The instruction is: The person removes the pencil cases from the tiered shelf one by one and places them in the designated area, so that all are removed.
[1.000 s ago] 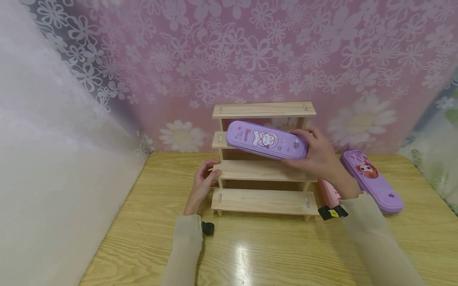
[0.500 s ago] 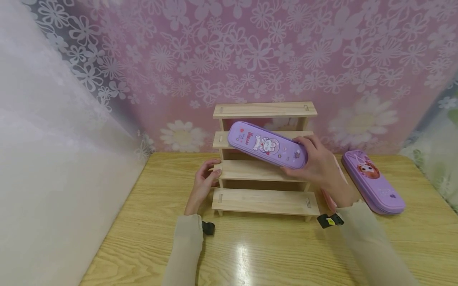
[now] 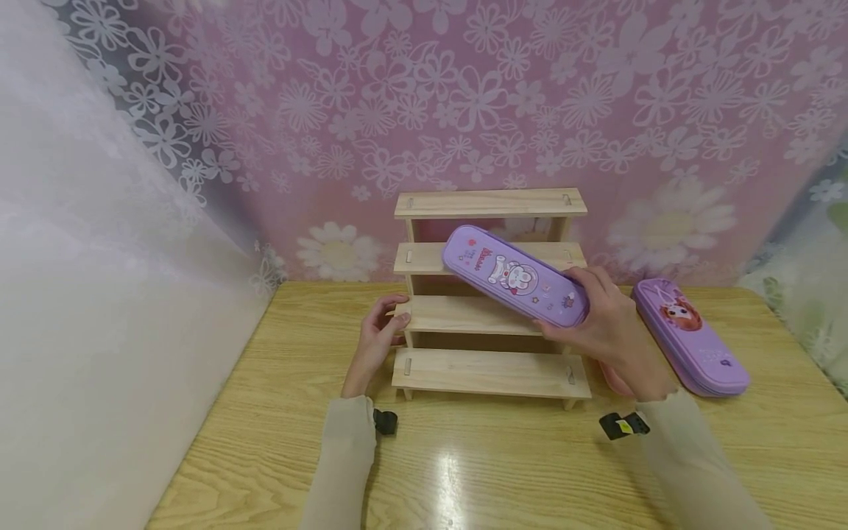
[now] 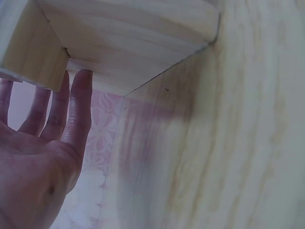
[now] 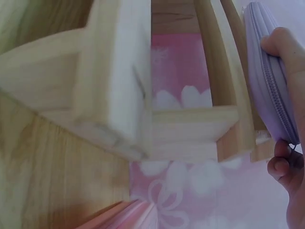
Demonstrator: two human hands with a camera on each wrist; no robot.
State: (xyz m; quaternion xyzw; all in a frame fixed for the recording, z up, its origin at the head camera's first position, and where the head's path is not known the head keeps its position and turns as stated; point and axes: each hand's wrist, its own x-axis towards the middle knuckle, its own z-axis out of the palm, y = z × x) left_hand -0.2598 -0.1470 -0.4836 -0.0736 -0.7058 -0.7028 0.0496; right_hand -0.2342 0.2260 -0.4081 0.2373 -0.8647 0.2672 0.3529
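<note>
My right hand (image 3: 612, 324) grips the right end of a purple zipped pencil case (image 3: 513, 278) with a bunny print, thumb on one side and fingers on the other. The case is tilted, its left end higher, and overlaps the middle tiers of a stepped wooden shelf (image 3: 490, 372) in the head view. Its zipper side (image 5: 271, 81) faces the right wrist camera. At the shelf's left side, my left hand (image 3: 374, 338) holds the end of the second tier from the bottom. In the left wrist view, its fingers (image 4: 82, 102) reach up along the wooden upright.
Another purple pencil case (image 3: 692, 338) with a cartoon figure lies on the table (image 3: 530, 471) at the right. A pink case (image 3: 616, 380) is partly hidden under my right forearm. Behind the shelf hangs a pink floral curtain (image 3: 477, 103).
The right hand has shifted right and slightly down with the pencil case, which has tilted more steeply. The left hand stays at the shelf's side.
</note>
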